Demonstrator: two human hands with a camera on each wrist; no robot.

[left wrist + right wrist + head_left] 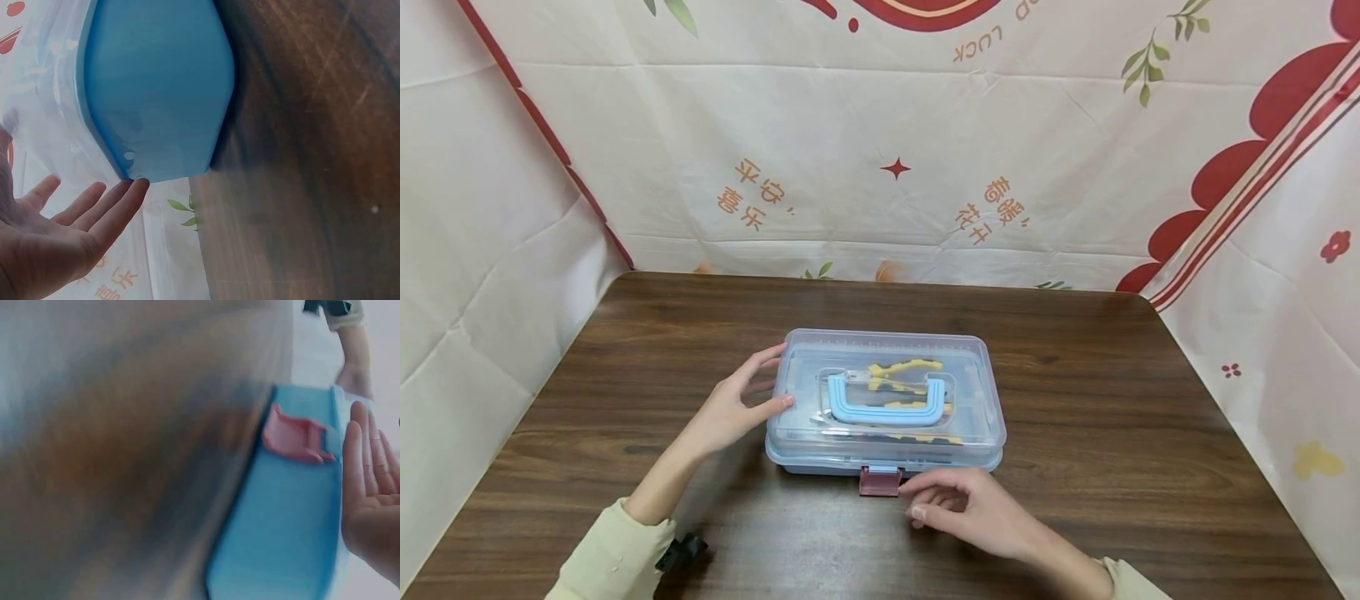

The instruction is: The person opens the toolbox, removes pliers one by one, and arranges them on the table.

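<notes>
Plastic toolbox (801,460) stood on the dark wood-grain table (1112,400), near its middle, with one long side turned toward the person. Its body was blue, and over it lay a transparent lid (805,354), on which a light blue carrying handle (887,414) was folded down. Through the lid one could see several yellow and black tools (910,365); their exact kinds I could not tell. At the middle of the front side, a reddish latch (880,483) stuck out toward the person.

The left hand (726,412) was at the left end of the toolbox. Its thumb rested on top of the lid, close to the edge, and was well apart from the other fingers, which reached, rather straight, along the left side. In the left wrist view, a fingertip was at the rim, near a corner.

The right hand (966,504) was in front of the toolbox, just to the right of the latch. Its index finger pointed at the latch; whether they touched, I could not tell. In the right wrist view, its fingers were almost straight and lay side by side, not clamped on anything.

Near the left sleeve (613,554) was a small black object (681,552). Behind the table hung a white printed cloth (850,117).
</notes>
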